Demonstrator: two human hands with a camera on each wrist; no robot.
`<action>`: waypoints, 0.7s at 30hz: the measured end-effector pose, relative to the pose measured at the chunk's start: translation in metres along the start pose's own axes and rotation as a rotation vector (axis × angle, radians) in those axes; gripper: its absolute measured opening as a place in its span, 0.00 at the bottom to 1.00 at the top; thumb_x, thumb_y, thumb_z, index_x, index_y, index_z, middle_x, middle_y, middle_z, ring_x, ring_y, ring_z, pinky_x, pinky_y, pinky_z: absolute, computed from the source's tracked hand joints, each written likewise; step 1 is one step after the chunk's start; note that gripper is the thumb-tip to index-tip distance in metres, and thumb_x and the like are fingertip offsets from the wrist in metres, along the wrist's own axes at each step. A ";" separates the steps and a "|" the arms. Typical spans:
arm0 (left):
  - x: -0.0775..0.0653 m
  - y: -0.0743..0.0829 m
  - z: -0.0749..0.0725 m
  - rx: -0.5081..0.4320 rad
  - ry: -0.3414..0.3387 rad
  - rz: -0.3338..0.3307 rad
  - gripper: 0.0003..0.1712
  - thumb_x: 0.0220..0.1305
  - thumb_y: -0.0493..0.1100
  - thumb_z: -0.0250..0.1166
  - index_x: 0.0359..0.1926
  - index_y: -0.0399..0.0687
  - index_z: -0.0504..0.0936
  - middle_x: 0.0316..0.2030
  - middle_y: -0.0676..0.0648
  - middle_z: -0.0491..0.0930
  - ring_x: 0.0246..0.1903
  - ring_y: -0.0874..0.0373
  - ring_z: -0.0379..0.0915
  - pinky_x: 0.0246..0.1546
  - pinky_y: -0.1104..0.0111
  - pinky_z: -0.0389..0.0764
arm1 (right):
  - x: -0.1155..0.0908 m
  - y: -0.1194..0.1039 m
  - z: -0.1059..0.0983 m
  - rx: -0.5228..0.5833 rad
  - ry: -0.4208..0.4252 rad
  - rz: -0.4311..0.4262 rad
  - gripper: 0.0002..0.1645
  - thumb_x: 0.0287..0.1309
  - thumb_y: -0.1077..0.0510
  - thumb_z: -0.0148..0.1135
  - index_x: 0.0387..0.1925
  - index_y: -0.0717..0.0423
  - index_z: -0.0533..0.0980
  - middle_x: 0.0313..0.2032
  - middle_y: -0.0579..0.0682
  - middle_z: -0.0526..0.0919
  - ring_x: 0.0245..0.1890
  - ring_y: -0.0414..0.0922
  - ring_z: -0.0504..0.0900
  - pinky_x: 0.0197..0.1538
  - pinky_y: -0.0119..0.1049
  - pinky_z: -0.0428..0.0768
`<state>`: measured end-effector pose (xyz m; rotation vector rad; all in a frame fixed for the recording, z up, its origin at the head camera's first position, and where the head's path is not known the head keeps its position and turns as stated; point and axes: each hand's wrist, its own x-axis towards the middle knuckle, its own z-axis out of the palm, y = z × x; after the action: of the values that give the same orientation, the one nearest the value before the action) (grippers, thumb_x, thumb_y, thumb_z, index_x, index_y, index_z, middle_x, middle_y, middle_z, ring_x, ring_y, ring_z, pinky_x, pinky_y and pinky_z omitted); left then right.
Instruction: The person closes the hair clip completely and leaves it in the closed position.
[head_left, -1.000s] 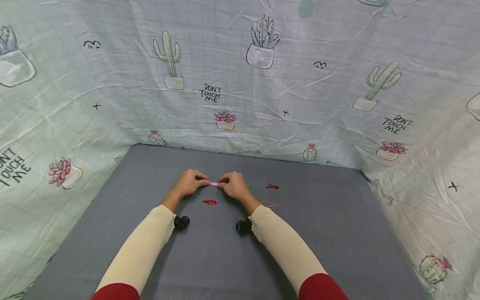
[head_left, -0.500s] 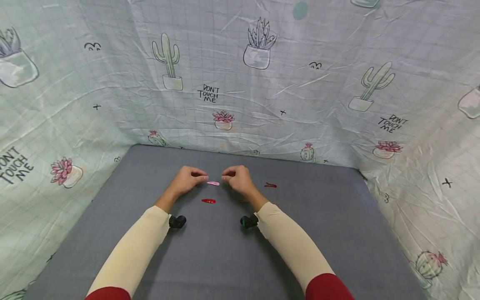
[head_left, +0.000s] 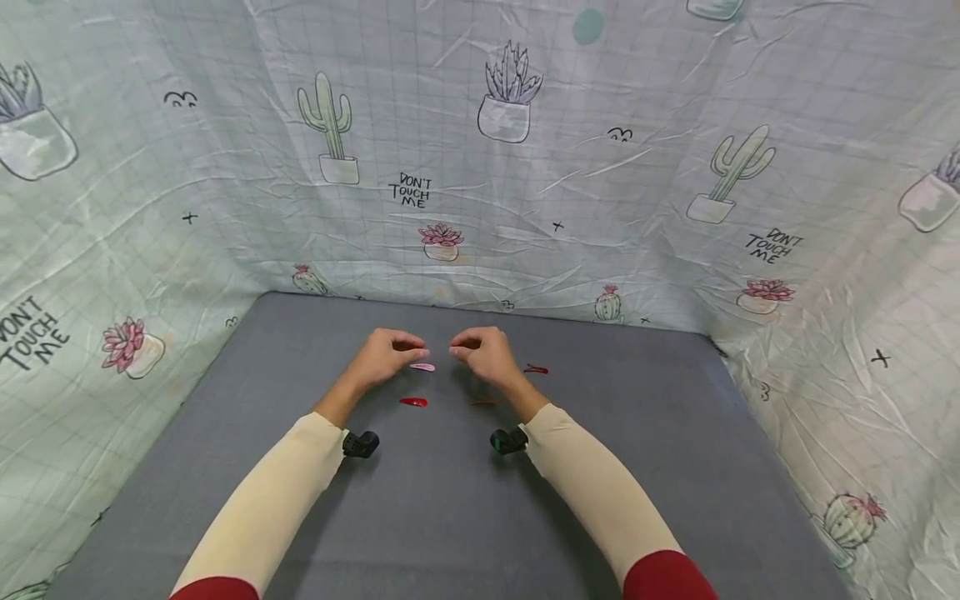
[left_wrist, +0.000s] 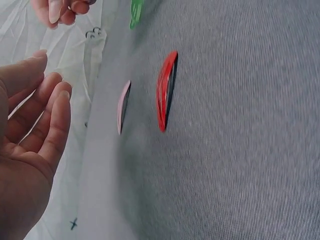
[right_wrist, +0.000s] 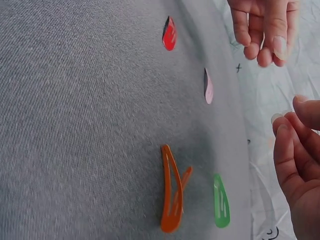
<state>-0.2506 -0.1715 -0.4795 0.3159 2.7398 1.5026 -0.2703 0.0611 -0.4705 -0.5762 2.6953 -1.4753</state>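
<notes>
A pink snap hair clip (head_left: 423,367) lies on the grey table beneath my left hand (head_left: 388,354), whose thumb and fingers are loosely bent and hold nothing. My right hand (head_left: 486,354) hovers opposite, also holding nothing, with a gap between its thumb and fingers in the right wrist view. Nearer me lies a red snap clip (head_left: 414,402), flat side down in line with the pink one. The orange snap clip (right_wrist: 171,195) has its two parts spread. Beyond it rests a green snap clip (right_wrist: 221,202), hidden behind my right hand in the head view.
To the right of my right hand lies a dark red hair clip (head_left: 536,368) with spread parts. The grey tabletop (head_left: 435,517) ends at a hanging cloth (head_left: 555,183) printed with cacti, which also runs along both sides.
Both hands have let go of the pink clip they were pinching and have lifted slightly apart. The pink clip stays on the table. The view has shifted a little.
</notes>
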 end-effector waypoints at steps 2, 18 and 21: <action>0.000 0.004 0.002 -0.001 -0.008 0.004 0.19 0.67 0.47 0.73 0.52 0.39 0.89 0.47 0.41 0.90 0.43 0.52 0.83 0.44 0.65 0.83 | -0.001 0.001 -0.003 0.013 0.006 -0.005 0.09 0.66 0.58 0.71 0.44 0.58 0.89 0.39 0.53 0.91 0.33 0.43 0.83 0.36 0.34 0.81; 0.001 0.018 0.022 -0.102 -0.077 0.036 0.19 0.68 0.44 0.72 0.54 0.35 0.87 0.48 0.39 0.89 0.44 0.47 0.86 0.46 0.59 0.86 | -0.016 0.012 -0.016 0.016 0.017 -0.005 0.07 0.66 0.58 0.71 0.41 0.58 0.89 0.37 0.53 0.91 0.32 0.42 0.84 0.37 0.35 0.82; 0.001 0.020 0.028 -0.093 -0.087 0.051 0.19 0.68 0.44 0.72 0.54 0.36 0.88 0.48 0.40 0.89 0.44 0.52 0.86 0.47 0.61 0.85 | -0.019 0.014 -0.019 0.018 0.017 -0.015 0.07 0.65 0.59 0.71 0.41 0.59 0.89 0.37 0.53 0.91 0.32 0.42 0.84 0.37 0.35 0.82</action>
<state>-0.2456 -0.1378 -0.4780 0.4417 2.6055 1.5822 -0.2609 0.0896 -0.4748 -0.5863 2.6931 -1.5135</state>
